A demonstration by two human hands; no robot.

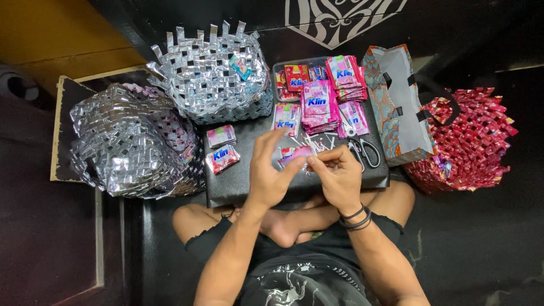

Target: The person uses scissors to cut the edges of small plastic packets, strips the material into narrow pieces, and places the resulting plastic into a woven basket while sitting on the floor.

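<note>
Left hand (271, 170): fingers spread and raised, thumb and fingertip meeting the near edge of a pink wrapper (296, 155); grip light, a pinch at most.

Right hand (338, 173): fingers curled together, pinching the same wrapper at its right end. Black bands on the wrist.

Wrapper: small, pink and white, flattened, held between both hands just above the dark surface (238, 187), near its middle front.

Surface: a black, low, rectangular pad resting in front of the person's crossed legs.

On the surface, left: two small folded packets (222, 148), one above the other, apart from the hands.

On the surface, back: a clear tray (277, 71) with red and pink sachets; a tall stack of pink sachets (317, 107) beside it; a second stack (345, 76) at the back right corner; loose sachets (287, 117) in front of the tray.

On the surface, right: scissors (365, 152), black handles, lying just beside the right hand, blades pointing toward the stacks.

Off the surface, back left: silver woven basket (212, 73), rim unfinished, a small coloured piece lying inside.

Far left: a second silver woven piece (130, 141), crumpled, touching the basket.

Right: paper bag (394, 105), patterned, open, leaning against the surface's edge.

Far right: red woven piece (470, 139) on the floor, partly behind the bag.
</note>
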